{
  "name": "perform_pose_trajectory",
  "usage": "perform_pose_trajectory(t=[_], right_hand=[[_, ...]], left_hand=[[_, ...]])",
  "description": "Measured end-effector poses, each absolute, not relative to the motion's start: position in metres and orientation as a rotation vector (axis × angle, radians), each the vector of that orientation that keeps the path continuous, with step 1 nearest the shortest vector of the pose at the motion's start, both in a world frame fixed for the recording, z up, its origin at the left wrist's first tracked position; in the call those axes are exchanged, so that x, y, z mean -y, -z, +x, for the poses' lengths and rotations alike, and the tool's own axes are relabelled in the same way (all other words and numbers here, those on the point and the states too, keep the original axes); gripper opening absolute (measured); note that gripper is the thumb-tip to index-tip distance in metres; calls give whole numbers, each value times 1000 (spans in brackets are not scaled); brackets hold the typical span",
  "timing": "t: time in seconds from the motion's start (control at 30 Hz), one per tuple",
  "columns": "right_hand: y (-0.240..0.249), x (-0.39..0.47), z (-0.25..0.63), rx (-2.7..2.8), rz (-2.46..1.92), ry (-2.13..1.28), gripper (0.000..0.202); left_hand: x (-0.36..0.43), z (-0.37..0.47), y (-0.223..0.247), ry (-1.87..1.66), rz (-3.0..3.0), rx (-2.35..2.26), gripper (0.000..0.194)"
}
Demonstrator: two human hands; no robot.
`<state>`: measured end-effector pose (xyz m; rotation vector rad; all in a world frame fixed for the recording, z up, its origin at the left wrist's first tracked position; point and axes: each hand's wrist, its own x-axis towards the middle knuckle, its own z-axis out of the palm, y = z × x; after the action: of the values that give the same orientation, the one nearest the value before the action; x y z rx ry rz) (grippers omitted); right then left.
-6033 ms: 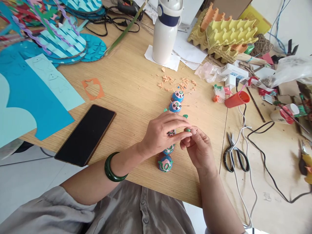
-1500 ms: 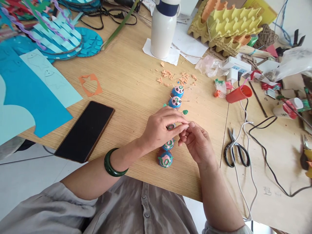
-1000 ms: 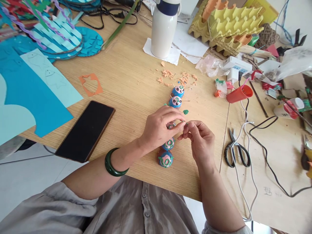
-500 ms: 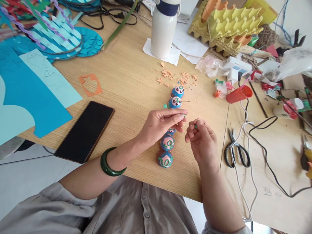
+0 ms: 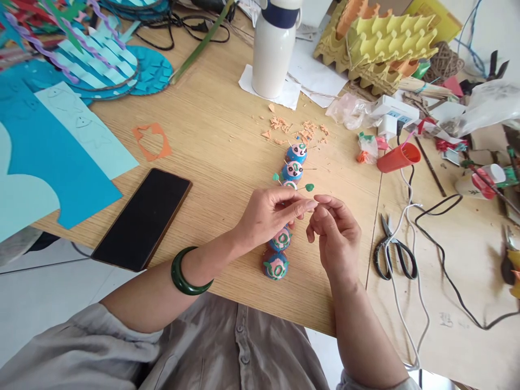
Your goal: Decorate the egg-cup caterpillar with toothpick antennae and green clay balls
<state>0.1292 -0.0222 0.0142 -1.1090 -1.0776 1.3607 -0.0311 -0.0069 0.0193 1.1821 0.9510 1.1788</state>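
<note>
In the head view, a row of blue clay balls with pink faces runs down the table, among them a top ball [image 5: 297,153] and a bottom ball [image 5: 275,266] with green trim. Over the row's middle, my left hand [image 5: 276,214] is closed in a pinch, hiding part of it. My right hand [image 5: 338,233] is closed too, its fingertips meeting the left ones. Whatever lies between the fingertips is too small or covered to make out. Just beyond my left fingers, a green clay knob [image 5: 309,187] sits on a thin stick out of one ball.
A black phone [image 5: 142,219] lies left, black scissors [image 5: 395,246] and cables right. Behind the row are orange shavings [image 5: 307,131] and a white bottle [image 5: 273,51]. A red cup [image 5: 398,158] lies tipped at right; egg trays [image 5: 377,49] stand at the back.
My left hand has come off the green knob and moved slightly nearer me. My fingertips have come together. The green bit seen in my right hand is now hidden.
</note>
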Motion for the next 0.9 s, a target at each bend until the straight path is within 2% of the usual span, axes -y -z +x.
perform_pose_trajectory(t=[0.37, 0.6, 0.67, 0.77, 0.83, 0.9], right_hand=[[-12, 29, 128, 1415, -926, -1245, 27], [-12, 32, 125, 1335, -1034, -1107, 3], [-12, 30, 125, 1199, -1079, -1156, 17], [-10, 26, 126, 1045, -1123, -1277, 35], [-10, 24, 126, 1008, -1144, -1333, 28], [-10, 22, 125, 983, -1143, -1391, 22]], left_hand=[[4, -34, -19, -1087, 1081, -921, 37], [8, -32, -24, -1093, 1199, -899, 45], [9, -32, -23, -1140, 1317, -955, 41], [8, -32, -19, -1290, 1547, -1050, 22], [7, -31, -16, -1349, 1669, -1016, 12], [6, -31, -13, -1371, 1749, -966, 14]])
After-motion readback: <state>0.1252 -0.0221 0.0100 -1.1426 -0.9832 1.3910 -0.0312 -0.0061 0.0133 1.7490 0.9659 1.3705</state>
